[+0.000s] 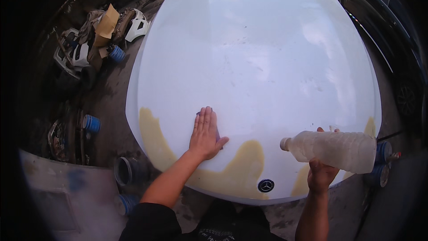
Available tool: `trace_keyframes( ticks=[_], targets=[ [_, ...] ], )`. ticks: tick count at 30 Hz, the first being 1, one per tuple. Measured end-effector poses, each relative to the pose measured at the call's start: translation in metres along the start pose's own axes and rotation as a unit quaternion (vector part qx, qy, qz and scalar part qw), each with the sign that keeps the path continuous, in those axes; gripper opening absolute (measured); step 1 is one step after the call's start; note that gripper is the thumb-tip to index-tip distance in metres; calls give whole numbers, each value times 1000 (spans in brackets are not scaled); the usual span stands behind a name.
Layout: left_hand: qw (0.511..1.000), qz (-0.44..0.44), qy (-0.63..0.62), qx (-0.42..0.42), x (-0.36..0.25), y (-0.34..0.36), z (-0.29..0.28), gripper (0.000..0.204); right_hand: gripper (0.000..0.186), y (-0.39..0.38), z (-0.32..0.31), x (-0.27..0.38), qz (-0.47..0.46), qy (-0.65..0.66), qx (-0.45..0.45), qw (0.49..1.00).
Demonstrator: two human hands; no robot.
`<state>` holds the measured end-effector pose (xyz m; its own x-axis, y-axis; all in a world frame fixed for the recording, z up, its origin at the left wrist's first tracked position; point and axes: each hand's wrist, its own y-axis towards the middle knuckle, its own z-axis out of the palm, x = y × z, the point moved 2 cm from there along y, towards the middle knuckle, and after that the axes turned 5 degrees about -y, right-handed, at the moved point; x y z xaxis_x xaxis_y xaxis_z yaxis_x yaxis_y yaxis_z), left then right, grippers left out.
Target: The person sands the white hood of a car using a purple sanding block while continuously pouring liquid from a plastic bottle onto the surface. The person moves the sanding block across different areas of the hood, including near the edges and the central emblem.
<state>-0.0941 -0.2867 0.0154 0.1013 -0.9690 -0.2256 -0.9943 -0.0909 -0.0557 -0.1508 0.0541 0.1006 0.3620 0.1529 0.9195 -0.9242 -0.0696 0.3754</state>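
My left hand [206,134] lies flat on the white car hood [263,93], fingers stretched forward and close together. Beneath it is a thin dark purplish-grey piece [218,137], like a sheet or pad, mostly hidden, with edges showing by the fingertips and thumb. My right hand [322,174] grips a clear, frosted-looking plastic bottle [339,149] above the hood's front right. The bottle lies nearly level, its neck pointing left; some fingers are hidden behind it. Yellowish patches [243,165] run along the hood's front edge, around a round dark emblem [266,185].
Blue cans [92,123] and a dark bucket [123,171] stand on the floor at left. Car parts and cardboard [107,24] are piled farther back. More blue containers [379,175] stand at right, and a dark car [401,40] is parked close alongside.
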Motion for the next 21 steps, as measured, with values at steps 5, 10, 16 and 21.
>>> trace_keyframes(
  ticks=[5,10,16,21],
  targets=[
    [955,-275,-14,-107,171,90,-58,87,98,-3,12,-7,6,-5,0,1000],
    [986,-154,-25,-54,10,155,-49,92,94,8,18,-3,-1,13,-6,1000],
    [999,12,-40,6,-46,57,-20,99,90,47,77,8,-32,42,25,998],
    [957,-272,-46,-96,190,65,-47,96,88,63,113,11,-60,62,24,996]
  ],
)
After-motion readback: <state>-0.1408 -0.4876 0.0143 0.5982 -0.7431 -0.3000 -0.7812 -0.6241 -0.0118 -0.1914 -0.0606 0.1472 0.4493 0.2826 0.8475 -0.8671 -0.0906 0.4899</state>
